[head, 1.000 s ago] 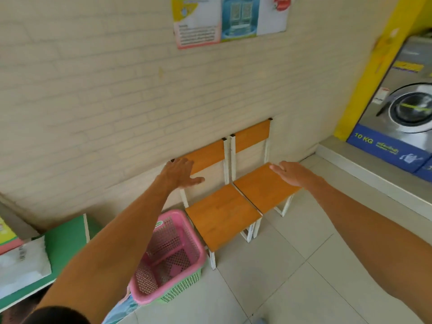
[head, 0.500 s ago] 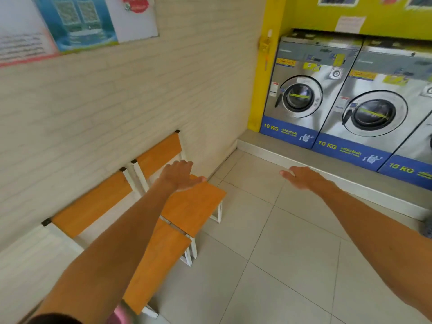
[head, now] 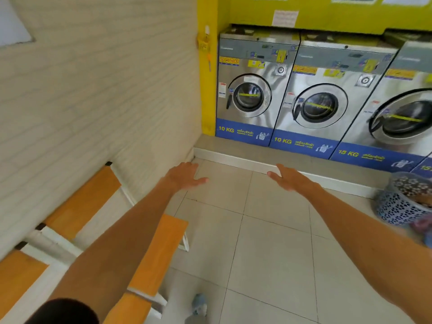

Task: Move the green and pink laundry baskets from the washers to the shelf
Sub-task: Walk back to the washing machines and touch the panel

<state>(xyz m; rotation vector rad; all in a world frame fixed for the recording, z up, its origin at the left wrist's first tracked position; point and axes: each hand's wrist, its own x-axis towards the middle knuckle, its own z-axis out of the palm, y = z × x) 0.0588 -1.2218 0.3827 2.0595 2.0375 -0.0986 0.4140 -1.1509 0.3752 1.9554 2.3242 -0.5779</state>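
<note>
We see both arms stretched fwd over the tiled floor (head: 268, 242). Left hand (head: 184, 176) is empty, fingers straight and relaxed, thumb out to the side, palm down. Right hand (head: 288, 177) is much the same: fingers straight, nothing held, though it's a bit blurred. The two hands are well apart, neither touching anything.

Ahead, a row of front-load washers (head: 313, 97) stands on a low raised step (head: 257, 157) vs. a yellow wall (head: 327, 15); blue bands at the bottom read 10 KG, 10 KG, 15 KG, left to right. All round doors look closed.

We can't find the green or pink laundry baskets anywhere in view, so we can't tell where they sit. The only basket we get is a blue-grey perforated basket (head: 402, 202) at the right edge, on the floor just in front of the step, w/ something patterned inside; too blurred to say what.

Left side: orange chairs (head: 81, 206) w/ white frames line the pale brick wall (head: 93, 90), partly behind the left arm. A small bluish-white object (head: 198, 305) lies on the floor near the bottom edge, too blurred to ID.
</note>
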